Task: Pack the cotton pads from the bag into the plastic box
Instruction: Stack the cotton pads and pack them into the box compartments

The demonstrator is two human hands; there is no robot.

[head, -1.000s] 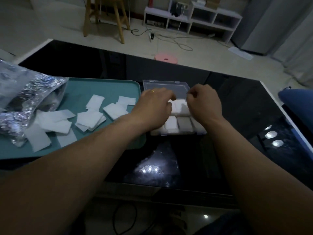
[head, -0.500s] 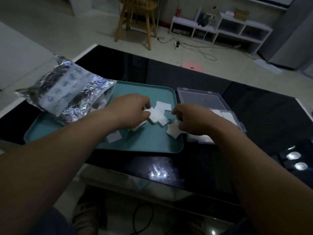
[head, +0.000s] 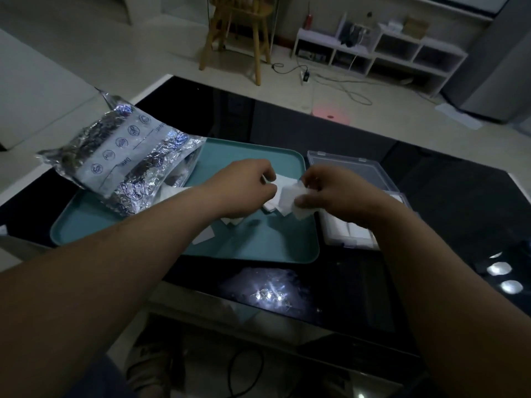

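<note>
bag (head: 123,165): we see it on the tray (head: 258,248), left end.
plastic box (head: 347,170): just right of the tray.
cotton pads (head: 204,235): on the tray.

The cotton pads (head: 290,198) between the left hand (head: 244,191) and the right hand (head: 339,193) are plain white. Under both hands the tray (head: 258,248) is a flat teal. Left of the left hand the bag (head: 123,156) is crinkled silver foil, crossed by a pale band printed with what look like dark blue round icons and small lettering. Behind the right hand the plastic box (head: 344,165) is clear and colourless. The tabletop (head: 431,225) is glossy black, with bright white spots of reflected light nearer than the hands. Far beyond the hands the floor (head: 86,53) is pale beige with a round pink patch (head: 330,114), the stool (head: 238,33) is tan wood and the shelf unit (head: 373,50) is white.
</note>
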